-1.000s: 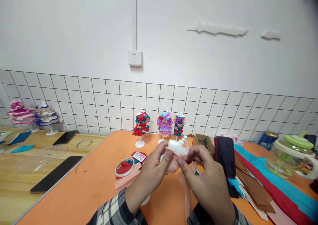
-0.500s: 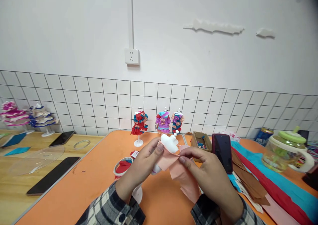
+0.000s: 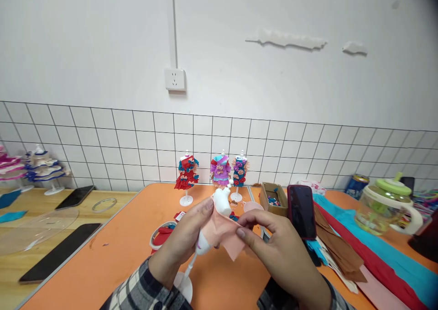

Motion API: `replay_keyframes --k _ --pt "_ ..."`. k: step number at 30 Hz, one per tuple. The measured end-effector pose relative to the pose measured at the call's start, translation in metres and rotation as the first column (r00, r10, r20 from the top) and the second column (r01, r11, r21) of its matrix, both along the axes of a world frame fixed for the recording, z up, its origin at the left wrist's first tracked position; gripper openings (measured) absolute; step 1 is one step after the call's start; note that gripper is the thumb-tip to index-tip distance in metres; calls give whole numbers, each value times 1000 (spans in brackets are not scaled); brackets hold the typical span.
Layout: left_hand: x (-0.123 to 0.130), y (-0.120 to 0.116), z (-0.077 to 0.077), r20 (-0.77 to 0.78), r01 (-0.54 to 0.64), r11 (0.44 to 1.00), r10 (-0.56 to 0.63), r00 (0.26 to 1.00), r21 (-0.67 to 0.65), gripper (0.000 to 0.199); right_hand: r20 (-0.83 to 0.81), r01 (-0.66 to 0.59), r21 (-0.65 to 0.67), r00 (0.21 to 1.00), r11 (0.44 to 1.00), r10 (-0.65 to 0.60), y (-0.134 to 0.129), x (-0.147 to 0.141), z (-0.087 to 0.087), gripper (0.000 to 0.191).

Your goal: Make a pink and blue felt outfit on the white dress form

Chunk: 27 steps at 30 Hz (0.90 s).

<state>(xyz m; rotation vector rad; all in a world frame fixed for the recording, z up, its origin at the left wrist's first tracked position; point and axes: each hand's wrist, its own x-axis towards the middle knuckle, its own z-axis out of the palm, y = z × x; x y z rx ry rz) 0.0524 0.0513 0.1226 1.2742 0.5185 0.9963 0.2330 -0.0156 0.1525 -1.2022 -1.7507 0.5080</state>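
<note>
Slantwise, the white mannequin (image 3: pixel 223 202) tilts, neck (image 3: pixel 231 183) upper right, base (image 3: pixel 185 289) lower left.

Small white plastic dress form (image 3: pixel 222 202) is held tilted in L hand (image 3: pixel 183 237), over orange tabletop (image 3: pixel 119 255); peach fabric piece (image 3: pixel 221 231) is laid across it, free end pinched in R hand (image 3: pixel 282 250). Behind, 3 cloth-dressed miniature forms (image 3: pixel 221 169) are lined up b/f white tiled wall (image 3: pixel 150 145). Round white tape roll (image 3: pixel 153 238) is placed L of L hand. Brown rectangular cardboard box (image 3: pixel 278 210) is set behind R hand; just R, dark flat phone (image 3: pixel 301 212) is stood, then brown fabric strips (image 3: pixel 337 241), red fabric strip (image 3: pixel 362 241), turquoise fabric strip (image 3: pixel 383 244) & clear green-lidded jug (image 3: pixel 374 209) are arranged rightward.
</note>
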Motion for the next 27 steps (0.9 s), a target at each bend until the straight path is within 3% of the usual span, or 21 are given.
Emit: replay_keyframes --k 8,13,18,23,27 --pt "-3 0 -1 30 144 988 -142 989 -63 43 -16 3 123 1000 992 -1 -2 7 1 10" --pt "-1 -2 -7 83 244 958 -234 969 -149 45 -58 -21 125 998 992 29 0 7 0 8" --pt "4 1 -18 155 369 903 -341 927 -222 47 -126 -133 101 981 986 146 -2 8 1 8" --pt "7 1 -26 202 441 866 -400 894 -237 47 -187 -75 89 978 993 91 0 2 0 7" --pt "8 -1 -35 289 586 772 -519 805 -247 52 -249 -129 43 959 991 136 4 1 -3 10"
